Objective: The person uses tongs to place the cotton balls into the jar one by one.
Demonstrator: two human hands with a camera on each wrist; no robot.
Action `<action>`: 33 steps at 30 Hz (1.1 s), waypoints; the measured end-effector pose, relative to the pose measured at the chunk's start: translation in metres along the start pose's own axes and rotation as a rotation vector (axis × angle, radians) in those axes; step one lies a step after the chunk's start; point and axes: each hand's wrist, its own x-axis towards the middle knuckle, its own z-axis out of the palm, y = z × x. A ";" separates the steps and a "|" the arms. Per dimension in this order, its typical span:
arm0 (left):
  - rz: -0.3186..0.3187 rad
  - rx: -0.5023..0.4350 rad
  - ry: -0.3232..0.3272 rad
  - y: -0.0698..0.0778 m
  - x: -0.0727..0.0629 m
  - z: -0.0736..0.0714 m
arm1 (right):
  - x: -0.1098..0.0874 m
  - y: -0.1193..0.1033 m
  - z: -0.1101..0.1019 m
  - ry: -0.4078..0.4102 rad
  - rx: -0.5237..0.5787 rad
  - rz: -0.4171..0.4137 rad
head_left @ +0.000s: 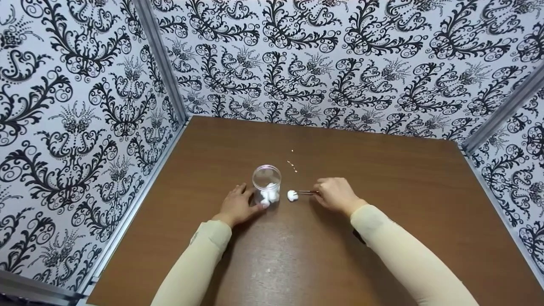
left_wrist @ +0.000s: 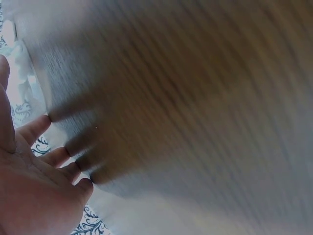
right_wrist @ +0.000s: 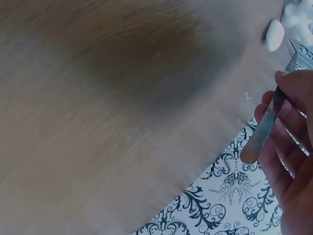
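A clear jar with several white cotton balls inside stands near the table's middle. Beside it, my left hand has its fingers spread and its thumb close to the jar's base; whether it touches the jar I cannot tell. In the left wrist view the fingertips of that hand rest on the table. My right hand pinches metal tweezers between thumb and fingers. Their tips point left at a single cotton ball right of the jar; in the right wrist view a small gap seems to separate them.
Small pale crumbs lie on the brown table behind the jar. Patterned panels on metal posts enclose the back and both sides.
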 end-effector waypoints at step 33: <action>0.013 -0.007 0.030 -0.002 0.001 0.002 | 0.000 0.002 0.002 -0.004 0.000 0.021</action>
